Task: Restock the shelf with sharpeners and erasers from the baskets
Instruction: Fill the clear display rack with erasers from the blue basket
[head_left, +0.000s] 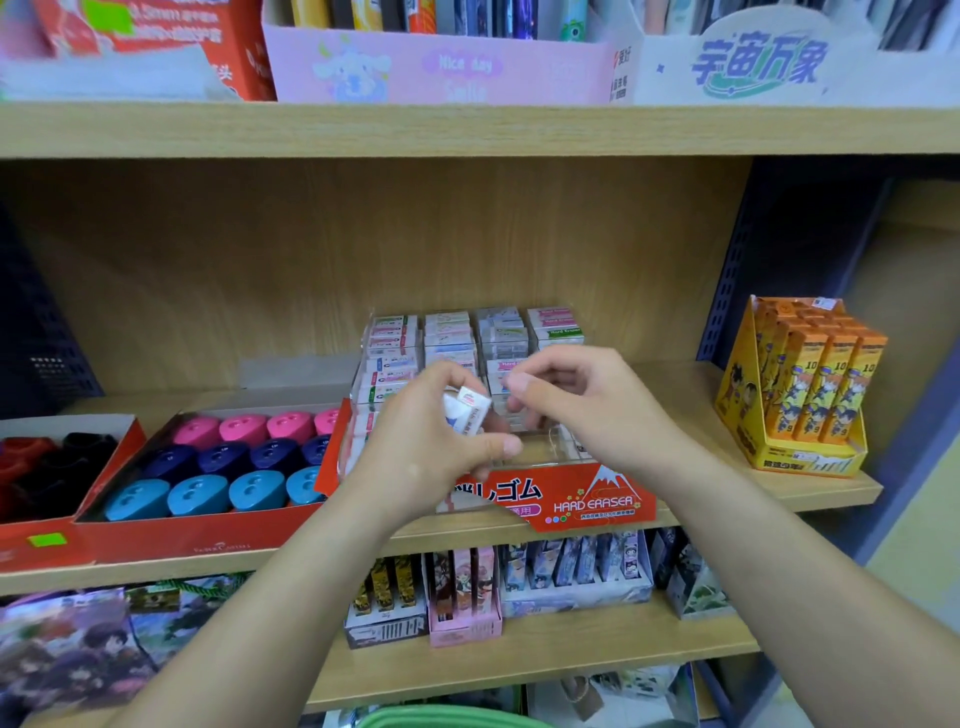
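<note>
My left hand grips a couple of small white erasers just above the front of the clear eraser display box, which carries a red "HARD ERASER" label. Rows of wrapped erasers fill the back of that box. My right hand hovers beside the left, fingers curled with thumb and forefinger pinched near the held erasers; I cannot tell whether it holds anything. To the left stands a red tray of pink, navy and blue sharpeners.
A second red tray with dark sharpeners sits at the far left. An orange box of pencil leads stands at the shelf's right end. Boxed stationery lines the shelves above and below. A green basket rim shows at the bottom.
</note>
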